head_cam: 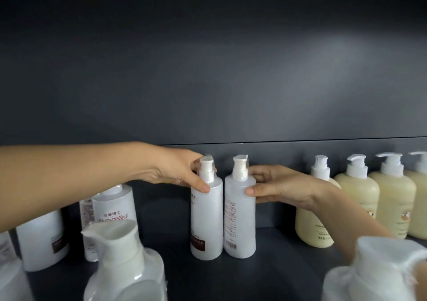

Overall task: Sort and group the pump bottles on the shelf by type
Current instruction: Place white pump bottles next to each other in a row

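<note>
The left frosted bottle [206,220] and the right frosted bottle [240,220], a matching pair of slim pump bottles, stand upright and touching in the middle of the dark shelf [284,263]. The left hand [175,171] pinches the left frosted bottle at its shoulder, thumb in front and fingers behind the pump collar. The right hand [279,185] curls round the shoulder of the right frosted bottle, thumb on the front.

Both look like light, stiff plastic with a smooth, rather slippery skin, and being tall and narrow they would likely tip easily. A hold on the body just below the shoulder seems safer than one on the pump head, which may turn or sink.

To the right, a little apart, runs a row of cream-yellow pump bottles [357,208]. To the left stand broader white bottles [114,208]. Blurred pump bottles [122,268] crowd the near edge.
</note>
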Available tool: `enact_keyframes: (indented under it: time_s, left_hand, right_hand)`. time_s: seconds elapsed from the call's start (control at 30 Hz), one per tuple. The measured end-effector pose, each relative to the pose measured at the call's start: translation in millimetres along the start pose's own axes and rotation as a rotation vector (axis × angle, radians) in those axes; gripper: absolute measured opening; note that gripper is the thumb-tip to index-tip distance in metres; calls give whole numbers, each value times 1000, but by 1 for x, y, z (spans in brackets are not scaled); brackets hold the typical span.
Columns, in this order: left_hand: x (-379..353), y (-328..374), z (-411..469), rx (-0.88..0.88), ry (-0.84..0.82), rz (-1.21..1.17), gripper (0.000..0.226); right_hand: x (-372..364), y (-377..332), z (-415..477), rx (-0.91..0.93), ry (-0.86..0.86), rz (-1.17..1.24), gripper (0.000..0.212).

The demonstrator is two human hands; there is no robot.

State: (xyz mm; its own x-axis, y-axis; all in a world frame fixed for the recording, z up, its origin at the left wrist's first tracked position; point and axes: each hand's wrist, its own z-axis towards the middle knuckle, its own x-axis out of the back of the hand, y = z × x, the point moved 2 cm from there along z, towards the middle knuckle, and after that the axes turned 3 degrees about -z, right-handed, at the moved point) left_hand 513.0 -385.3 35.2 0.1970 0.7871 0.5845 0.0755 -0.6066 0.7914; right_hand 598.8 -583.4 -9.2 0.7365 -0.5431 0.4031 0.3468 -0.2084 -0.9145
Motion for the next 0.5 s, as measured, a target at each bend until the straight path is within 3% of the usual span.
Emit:
enact_keyframes:
  time_s: [0.23, 0.33, 0.5]
  left_hand:
    - [-6, -2, 3, 0, 133, 50, 20]
    - [-13, -4, 6, 11, 231, 78, 21]
    - [-10, 2, 4, 114, 164, 11, 32]
  right_hand:
    - [-8, -7, 4, -9, 147, -160, 46]
    - [-17, -11, 7, 38, 185, -256, 36]
    - [-6, -10, -4, -31, 67, -194, 33]
